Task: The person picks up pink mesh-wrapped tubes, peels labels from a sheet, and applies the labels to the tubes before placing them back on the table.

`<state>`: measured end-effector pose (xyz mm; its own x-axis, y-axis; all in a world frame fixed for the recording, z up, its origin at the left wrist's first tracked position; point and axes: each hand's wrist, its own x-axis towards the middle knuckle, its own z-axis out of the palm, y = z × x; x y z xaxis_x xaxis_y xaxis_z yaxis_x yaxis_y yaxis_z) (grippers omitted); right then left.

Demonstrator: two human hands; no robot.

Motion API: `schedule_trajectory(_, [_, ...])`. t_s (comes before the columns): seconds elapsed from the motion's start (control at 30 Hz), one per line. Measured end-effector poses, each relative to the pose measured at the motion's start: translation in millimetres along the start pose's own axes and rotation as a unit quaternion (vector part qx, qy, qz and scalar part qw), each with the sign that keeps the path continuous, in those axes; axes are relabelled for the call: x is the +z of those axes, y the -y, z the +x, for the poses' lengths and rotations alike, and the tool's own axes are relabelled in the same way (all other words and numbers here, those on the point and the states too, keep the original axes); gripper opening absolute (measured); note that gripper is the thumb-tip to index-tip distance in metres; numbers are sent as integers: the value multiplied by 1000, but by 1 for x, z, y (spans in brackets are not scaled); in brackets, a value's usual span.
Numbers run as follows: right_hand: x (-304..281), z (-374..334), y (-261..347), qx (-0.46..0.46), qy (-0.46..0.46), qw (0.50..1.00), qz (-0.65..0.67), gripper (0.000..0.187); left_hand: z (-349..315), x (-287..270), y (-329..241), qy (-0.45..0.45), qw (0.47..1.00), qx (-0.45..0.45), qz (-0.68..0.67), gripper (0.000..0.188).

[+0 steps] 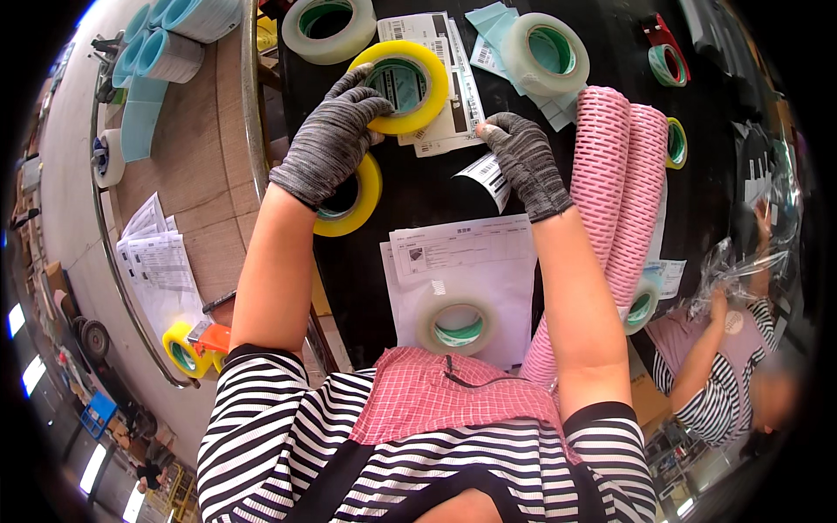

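Both my hands wear grey knit gloves over a black table [418,187]. My left hand [336,131] grips the edge of a yellow tape roll [403,85] that lies on white printed labels [440,96]. A second yellow tape roll [357,205] sits under my left wrist. My right hand [523,157] pinches a small white barcode label [488,179], which is lifted off the table. White sheets of paper [458,261] lie near me with a clear tape roll [453,324] on top.
Two pink foam mesh rolls [615,183] lie to the right. Clear tape rolls [330,26] [545,52] sit at the far edge. A side table [187,157] on the left holds blue rolls and papers. A person in a striped shirt [724,383] handles clear plastic at right.
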<state>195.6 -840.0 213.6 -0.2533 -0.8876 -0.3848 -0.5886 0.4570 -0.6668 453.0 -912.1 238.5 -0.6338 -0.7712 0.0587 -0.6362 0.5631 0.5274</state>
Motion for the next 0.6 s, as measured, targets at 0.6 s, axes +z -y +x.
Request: schedule_trajectory(0.6, [-20, -2, -29, -11, -70, 997, -25, 28, 1, -1, 2, 7, 1000, -20, -17, 45])
